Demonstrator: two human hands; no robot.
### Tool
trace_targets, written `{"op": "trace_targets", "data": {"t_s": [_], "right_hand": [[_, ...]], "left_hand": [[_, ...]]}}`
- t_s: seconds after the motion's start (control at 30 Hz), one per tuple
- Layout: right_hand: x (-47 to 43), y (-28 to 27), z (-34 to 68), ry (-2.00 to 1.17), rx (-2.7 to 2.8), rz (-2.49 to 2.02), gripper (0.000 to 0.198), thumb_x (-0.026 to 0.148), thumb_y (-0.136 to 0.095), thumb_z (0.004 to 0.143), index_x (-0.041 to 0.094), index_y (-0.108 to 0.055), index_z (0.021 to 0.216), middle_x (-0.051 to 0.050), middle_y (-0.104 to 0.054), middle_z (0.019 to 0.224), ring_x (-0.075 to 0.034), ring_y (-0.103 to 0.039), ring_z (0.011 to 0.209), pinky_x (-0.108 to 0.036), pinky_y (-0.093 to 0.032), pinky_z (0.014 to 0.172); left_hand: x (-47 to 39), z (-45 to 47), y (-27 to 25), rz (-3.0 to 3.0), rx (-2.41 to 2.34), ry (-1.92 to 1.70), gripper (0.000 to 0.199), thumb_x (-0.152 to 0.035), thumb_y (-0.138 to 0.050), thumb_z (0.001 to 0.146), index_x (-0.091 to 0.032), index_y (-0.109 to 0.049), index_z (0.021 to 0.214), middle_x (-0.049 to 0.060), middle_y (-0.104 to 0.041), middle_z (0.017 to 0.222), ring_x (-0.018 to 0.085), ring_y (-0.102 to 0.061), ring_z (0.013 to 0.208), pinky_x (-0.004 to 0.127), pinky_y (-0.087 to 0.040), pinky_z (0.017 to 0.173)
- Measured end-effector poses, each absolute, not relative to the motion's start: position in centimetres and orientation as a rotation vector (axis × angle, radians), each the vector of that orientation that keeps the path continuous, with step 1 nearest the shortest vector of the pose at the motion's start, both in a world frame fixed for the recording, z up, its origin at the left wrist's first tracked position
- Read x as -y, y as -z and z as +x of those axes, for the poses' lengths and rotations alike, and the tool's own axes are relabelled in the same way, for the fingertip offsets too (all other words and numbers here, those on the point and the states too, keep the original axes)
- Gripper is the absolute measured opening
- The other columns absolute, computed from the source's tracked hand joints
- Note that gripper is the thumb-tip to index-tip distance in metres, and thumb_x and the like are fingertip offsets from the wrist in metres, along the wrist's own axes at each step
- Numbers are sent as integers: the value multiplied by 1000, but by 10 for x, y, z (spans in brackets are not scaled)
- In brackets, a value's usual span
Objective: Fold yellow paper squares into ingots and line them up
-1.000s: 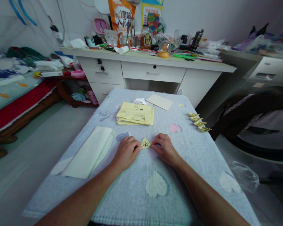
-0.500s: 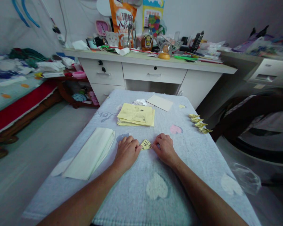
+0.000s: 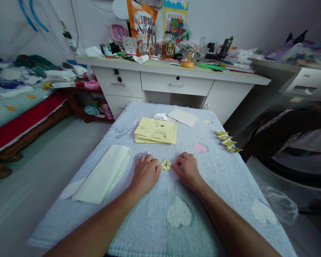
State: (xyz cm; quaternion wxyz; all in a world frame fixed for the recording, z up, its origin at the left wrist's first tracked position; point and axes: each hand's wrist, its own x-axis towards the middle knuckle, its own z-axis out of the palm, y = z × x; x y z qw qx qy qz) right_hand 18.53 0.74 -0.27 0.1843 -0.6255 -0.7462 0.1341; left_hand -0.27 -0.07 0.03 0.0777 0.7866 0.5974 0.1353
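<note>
Between my hands lies a small folded piece of yellow paper (image 3: 166, 165) with dark branching lines, on the cloth-covered table (image 3: 152, 221). My left hand (image 3: 147, 171) has its fingers curled and pinches the paper's left corner. At the right corner, my right hand (image 3: 186, 166) pinches the paper with thumb and forefinger. Just beyond them sits a stack of yellow paper sheets (image 3: 155, 131). Several small folded yellow paper pieces (image 3: 227, 142) stand in a row at the table's right edge.
A folded pale cloth or paper (image 3: 104, 175) lies on the left of the table. Behind the stack are a crumpled white tissue (image 3: 159, 116) and a pale card (image 3: 182, 117). A cluttered white desk (image 3: 176, 82) borders the far side; a washing machine (image 3: 305, 85) stands right.
The whole view has shifted slightly, so everything appears a little further right. Both hands keep their hold on the folded yellow paper, with no other visible movement.
</note>
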Motion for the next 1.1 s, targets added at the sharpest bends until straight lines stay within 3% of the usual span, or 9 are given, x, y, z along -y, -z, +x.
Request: {"op": "trace_targets", "data": {"t_s": [0.13, 0.2, 0.33, 0.5, 0.8, 1.1], "right_hand": [[-8, 4, 185, -367, 2114, -1768, 16, 30, -62, 84, 19, -64, 73, -5, -57, 92, -21, -45, 90, -32, -30, 79], [-8, 4, 185, -358, 2124, -1776, 16, 31, -62, 84, 19, -64, 73, -5, -56, 92, -21, -45, 90, -32, -30, 78], [-8, 4, 184, -335, 2137, -1778, 18, 33, -61, 85, 19, -64, 73, -5, -55, 91, -21, -45, 89, -32, -30, 78], [-7, 4, 184, -317, 2115, -1777, 18, 33, -61, 85, 19, -63, 73, -5, -55, 92, -21, -45, 91, -33, -31, 79], [-8, 1, 198, -363, 2134, -1837, 15, 30, -62, 83, 19, -64, 73, -6, -56, 99, -22, -46, 94, -34, -31, 81], [-4, -3, 193, -377, 2123, -1619, 8, 24, -56, 86, 20, -62, 88, -6, -53, 105, -21, -44, 99, -35, -33, 88]], "left_hand": [[1, -2, 0, 2351, -1791, -451, 13, -29, -55, 86, -20, -62, 80, 6, -58, 91, 24, -50, 91, 36, -36, 74], [1, -2, 0, 2372, -1741, -535, 10, -25, -56, 86, -21, -63, 91, 6, -58, 94, 24, -50, 92, 36, -37, 77], [-2, -1, 3, 2513, -1446, -626, 27, -15, -51, 88, -27, -64, 109, 3, -61, 101, 22, -49, 95, 36, -37, 82], [0, -1, 6, 2616, -1327, -531, 31, -15, -50, 91, -34, -66, 110, 0, -65, 98, 21, -50, 91, 36, -36, 77], [4, -2, 3, 2650, -1338, -440, 32, -16, -49, 91, -31, -64, 114, 2, -65, 103, 21, -51, 93, 37, -35, 78], [6, 1, -2, 2593, -1344, -428, 36, -12, -49, 88, -32, -65, 113, 3, -65, 104, 22, -50, 94, 38, -36, 81]]}}
